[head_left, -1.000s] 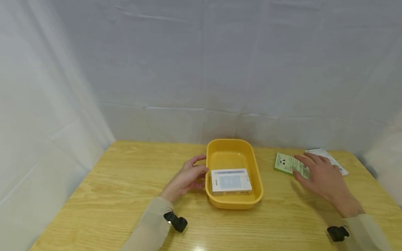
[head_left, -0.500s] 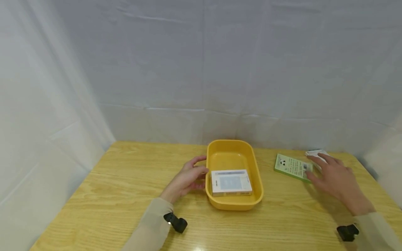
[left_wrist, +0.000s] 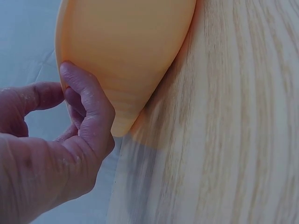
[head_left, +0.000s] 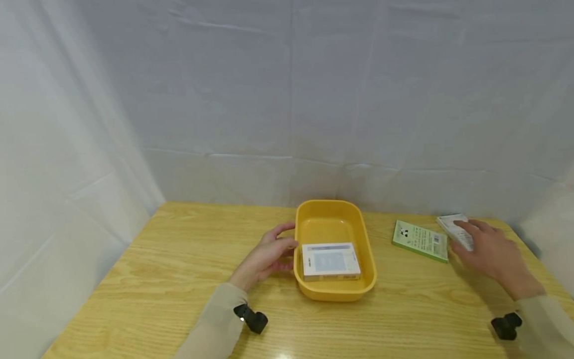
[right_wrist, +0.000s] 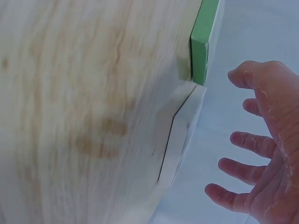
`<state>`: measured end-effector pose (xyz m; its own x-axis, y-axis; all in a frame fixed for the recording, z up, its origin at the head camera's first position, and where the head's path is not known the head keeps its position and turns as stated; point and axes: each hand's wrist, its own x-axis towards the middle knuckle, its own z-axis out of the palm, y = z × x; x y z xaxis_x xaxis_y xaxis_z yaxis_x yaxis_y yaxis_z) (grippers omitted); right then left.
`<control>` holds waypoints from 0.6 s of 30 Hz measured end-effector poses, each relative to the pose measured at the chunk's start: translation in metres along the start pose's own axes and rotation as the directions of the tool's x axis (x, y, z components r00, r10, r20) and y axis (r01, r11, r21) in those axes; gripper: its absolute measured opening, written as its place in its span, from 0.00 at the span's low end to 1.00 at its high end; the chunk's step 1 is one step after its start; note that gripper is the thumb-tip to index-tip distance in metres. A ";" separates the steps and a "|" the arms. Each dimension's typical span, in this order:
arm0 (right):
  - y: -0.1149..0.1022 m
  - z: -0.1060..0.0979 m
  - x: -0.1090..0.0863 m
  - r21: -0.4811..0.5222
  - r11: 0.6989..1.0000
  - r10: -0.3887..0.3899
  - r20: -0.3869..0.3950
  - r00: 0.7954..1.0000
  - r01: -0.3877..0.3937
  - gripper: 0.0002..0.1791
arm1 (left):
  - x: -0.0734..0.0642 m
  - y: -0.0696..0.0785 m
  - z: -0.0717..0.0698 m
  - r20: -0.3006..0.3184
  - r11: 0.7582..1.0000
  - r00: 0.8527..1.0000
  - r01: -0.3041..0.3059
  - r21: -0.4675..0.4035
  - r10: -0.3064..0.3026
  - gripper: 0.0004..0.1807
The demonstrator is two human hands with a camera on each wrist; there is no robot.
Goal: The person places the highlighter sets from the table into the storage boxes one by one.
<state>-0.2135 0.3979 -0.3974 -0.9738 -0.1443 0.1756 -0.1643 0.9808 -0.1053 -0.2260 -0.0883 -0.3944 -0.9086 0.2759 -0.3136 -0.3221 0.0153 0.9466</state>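
Left hand: I am resting my left hand [head_left: 267,254] against the left outer wall of the yellow tray [head_left: 366,249], fingers loosely curled onto its side, not gripping it.
Right hand: I am holding my right hand [head_left: 489,252] spread and relaxed over the white packet [head_left: 452,227] near the desk's [head_left: 179,279] far right corner; whether the fingertips are touching it I cannot tell.
Tray: it is sitting mid-desk toward the far edge, with one white box [head_left: 330,260] lying flat in its near half.
Green box: the green box [head_left: 420,240] is lying flat on the desk between the tray and the white packet.
Progress: judging by the layout, one box is in the tray; the green box and the white packet are outside it.
Hard to make out: print on all three items is unreadable; my right hand is covering part of the white packet; the right wrist view shows only thin edges of the green box and the packet.
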 end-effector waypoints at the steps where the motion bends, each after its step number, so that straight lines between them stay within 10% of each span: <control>1: 0.002 0.000 0.001 0.003 1.000 0.001 0.008 1.000 -0.001 0.34 | 0.000 0.000 0.000 0.002 1.000 1.000 -0.001 0.001 0.001 0.32; 18: 0.033 0.006 0.016 -0.003 1.000 0.023 0.160 0.987 -0.023 0.44 | 0.001 -0.001 0.000 0.011 1.000 1.000 -0.008 0.001 0.008 0.33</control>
<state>-0.2349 0.4268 -0.4038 -0.9900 -0.1407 0.0141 -0.1414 0.9842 -0.1065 -0.2263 -0.0884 -0.3956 -0.9083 0.2861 -0.3052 -0.3145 0.0141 0.9491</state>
